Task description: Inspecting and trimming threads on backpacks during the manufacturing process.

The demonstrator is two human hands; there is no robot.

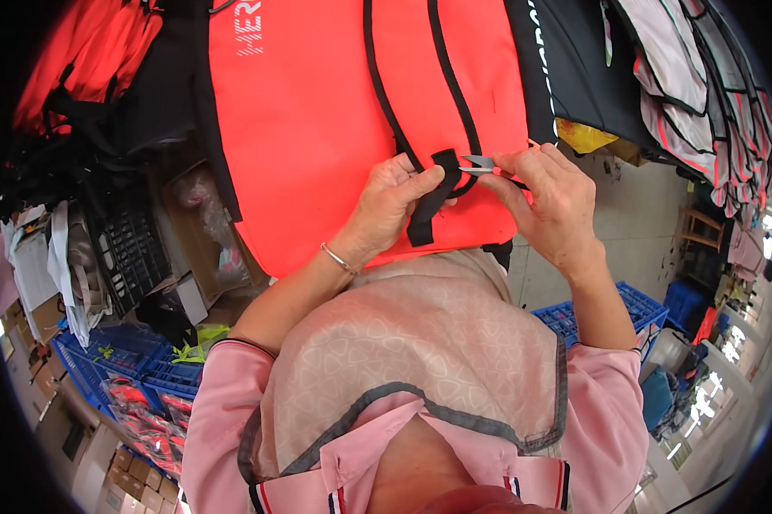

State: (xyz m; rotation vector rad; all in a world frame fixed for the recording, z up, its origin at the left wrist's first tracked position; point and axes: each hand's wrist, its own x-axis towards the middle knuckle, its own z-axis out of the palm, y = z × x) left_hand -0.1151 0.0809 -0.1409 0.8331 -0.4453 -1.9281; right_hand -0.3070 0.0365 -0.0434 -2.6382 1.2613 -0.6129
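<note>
A bright red-orange bag panel point(300, 146) with black edging lies spread in front of me. Two black-trimmed bands run down it toward my hands. With thumb and fingers, my left hand point(379, 204) pinches the black webbing strap point(430, 212) near the bag's lower edge. From the right, my right hand point(556, 206) grips a small pair of thread snips point(478, 166). Their metal blades point left, parted, close beside the strap and the band's black edging. Whether a thread lies between the blades is too small to tell.
Red-orange pieces point(103, 51) are heaped at the far left, and grey pieces with dark edging point(677, 68) hang at the far right. Blue plastic crates point(159, 364) stand at my left, another blue crate point(634, 308) at my right. A cardboard box point(176, 218) sits below the bag's left side.
</note>
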